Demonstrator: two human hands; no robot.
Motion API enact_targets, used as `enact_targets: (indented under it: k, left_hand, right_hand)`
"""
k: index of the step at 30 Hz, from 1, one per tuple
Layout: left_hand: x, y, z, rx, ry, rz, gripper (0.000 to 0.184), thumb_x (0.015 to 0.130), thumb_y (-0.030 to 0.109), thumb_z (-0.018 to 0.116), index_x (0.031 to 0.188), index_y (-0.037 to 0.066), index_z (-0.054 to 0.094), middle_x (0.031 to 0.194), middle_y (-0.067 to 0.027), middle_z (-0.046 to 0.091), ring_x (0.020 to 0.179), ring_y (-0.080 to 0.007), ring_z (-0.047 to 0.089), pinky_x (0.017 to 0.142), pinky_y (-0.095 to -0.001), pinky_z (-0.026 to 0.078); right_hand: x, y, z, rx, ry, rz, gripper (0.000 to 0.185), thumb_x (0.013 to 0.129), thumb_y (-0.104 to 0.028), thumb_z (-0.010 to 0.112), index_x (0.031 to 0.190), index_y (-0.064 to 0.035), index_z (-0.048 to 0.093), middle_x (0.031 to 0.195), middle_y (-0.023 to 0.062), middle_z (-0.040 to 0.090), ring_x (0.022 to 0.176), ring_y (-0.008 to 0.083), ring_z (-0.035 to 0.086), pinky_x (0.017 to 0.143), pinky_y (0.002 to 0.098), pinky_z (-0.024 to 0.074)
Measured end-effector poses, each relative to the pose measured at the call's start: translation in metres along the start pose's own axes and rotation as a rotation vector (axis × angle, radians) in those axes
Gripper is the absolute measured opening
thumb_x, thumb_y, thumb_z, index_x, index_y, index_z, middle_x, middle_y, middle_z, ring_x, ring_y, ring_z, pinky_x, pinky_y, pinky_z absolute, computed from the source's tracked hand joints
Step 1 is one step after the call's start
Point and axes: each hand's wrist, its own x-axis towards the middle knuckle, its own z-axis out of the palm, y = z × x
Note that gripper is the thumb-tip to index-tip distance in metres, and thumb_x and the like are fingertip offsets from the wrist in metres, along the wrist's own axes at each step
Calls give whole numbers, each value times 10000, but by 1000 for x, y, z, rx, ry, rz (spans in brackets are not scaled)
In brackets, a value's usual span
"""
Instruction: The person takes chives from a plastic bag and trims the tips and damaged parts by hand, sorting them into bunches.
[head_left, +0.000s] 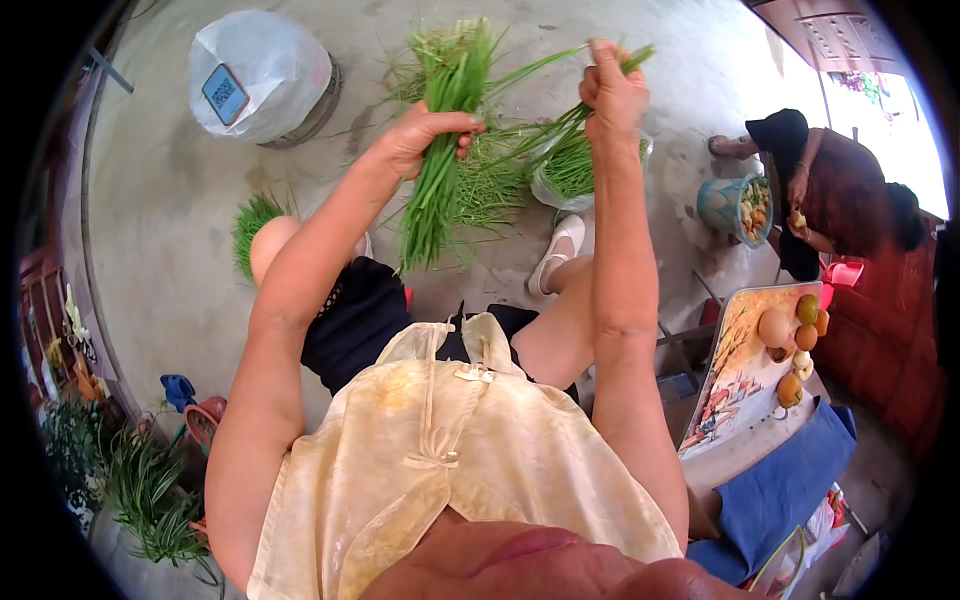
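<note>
A thick bunch of green chives is gripped in my left hand, thumb across the stalks. Higher and to the right, my right hand is closed on a few thin chive stalks, which trail back toward the bunch. Loose chives lie in a pile on the floor below my hands, with more grassy trimmings behind the bunch. Beneath my right forearm stands a clear plastic bag with chives in it. Another bundle of chives rests on the floor beside my left knee.
A bin covered with white plastic carries a phone-like card with a square code. At right, a person bends by a patterned bucket. Nearer are a table with several round fruits and a blue cloth. Potted plants stand lower left.
</note>
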Motion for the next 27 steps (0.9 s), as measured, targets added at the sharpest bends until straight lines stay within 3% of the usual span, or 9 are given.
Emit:
enact_targets:
  k: [5, 6, 10, 17, 27]
  left_hand:
    - [-5, 9, -27, -131, 82, 26, 174, 824, 65, 660, 955, -17, 582, 777, -62, 600, 618, -119, 544, 546, -263, 461]
    - [-4, 12, -33, -162, 170, 29, 152, 829, 74, 663, 922, -23, 591, 767, -58, 592, 612, -124, 542, 546, -258, 467]
    - [-7, 20, -37, -141, 168, 27, 198, 841, 119, 665, 944, -38, 600, 688, -27, 553, 606, -115, 530, 543, -239, 455]
    - [-4, 23, -5, -10, 117, 118, 255, 829, 125, 676, 998, -59, 623, 685, -6, 550, 596, -85, 507, 545, -220, 426]
    - [-4, 19, 2, 63, 42, 143, 240, 810, 108, 701, 991, -28, 621, 729, -7, 579, 615, -73, 534, 555, -222, 456]
  right_hand:
    - [30, -13, -39, -271, 399, -501, 129, 870, -165, 645, 860, -50, 585, 573, -83, 432, 466, 28, 362, 419, 205, 269]
    - [31, -19, -40, -271, 373, -539, 133, 854, -141, 668, 862, -47, 574, 536, -54, 429, 407, 37, 339, 376, 203, 248]
    - [10, -20, -26, -210, 62, -121, 136, 855, -141, 669, 920, -41, 604, 528, -77, 404, 413, 26, 321, 382, 196, 217]
    - [-20, 10, 12, -156, -449, 296, 119, 867, -159, 652, 931, -66, 615, 548, -111, 407, 437, -1, 293, 408, 193, 185]
    - [-30, 27, 27, -184, -512, 366, 150, 872, -190, 647, 953, -69, 607, 560, -108, 404, 457, 2, 298, 418, 192, 194]
